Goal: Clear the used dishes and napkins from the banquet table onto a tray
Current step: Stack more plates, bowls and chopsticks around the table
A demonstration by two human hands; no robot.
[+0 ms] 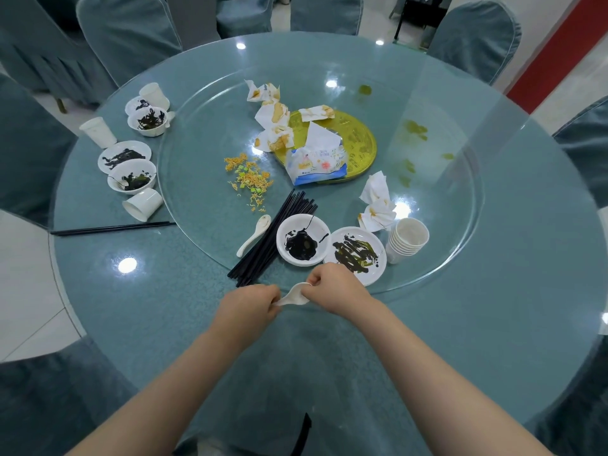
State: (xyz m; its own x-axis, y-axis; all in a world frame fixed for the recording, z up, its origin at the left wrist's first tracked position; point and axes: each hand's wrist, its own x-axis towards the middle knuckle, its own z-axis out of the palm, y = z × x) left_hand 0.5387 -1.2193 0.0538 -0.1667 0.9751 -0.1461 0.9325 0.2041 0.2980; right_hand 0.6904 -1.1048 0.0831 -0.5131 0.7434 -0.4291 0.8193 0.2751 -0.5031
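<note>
A white spoon (293, 296) is held between both hands just above the near edge of the round table (138, 291), in front of the glass turntable (460, 225). Its handle end is pinched by the curled fingers of the left hand (250, 306), and its bowl end is gripped by the right hand (332, 286), whose fingers are folded over the rim. Most of the handle is covered by the left fingers, and part of the bowl is hidden under the right thumb, so whether one spoon or more is held cannot be told.

The spoon is seen as plain white and glossy, with no visible residue on the exposed part.

On the turntable close behind the hands, a bowl (303, 240) smeared with black sauce and a plate (358, 255) streaked with dark and greenish sauce are set side by side, touching or nearly so. A bundle of black chopsticks (273, 236) is laid to their left, with a second white spoon (255, 235) beside it. A stack of white cups (408, 240) is placed just right of the plate, and crumpled stained napkins (376, 205) are heaped behind it. More stained napkins (273, 116) are scattered near a gold disc (358, 139), on which a tissue packet (317, 162) is lying. Further soiled bowls, plates and cups are grouped at the table's left edge (131, 159), one cup tipped on its side.
</note>
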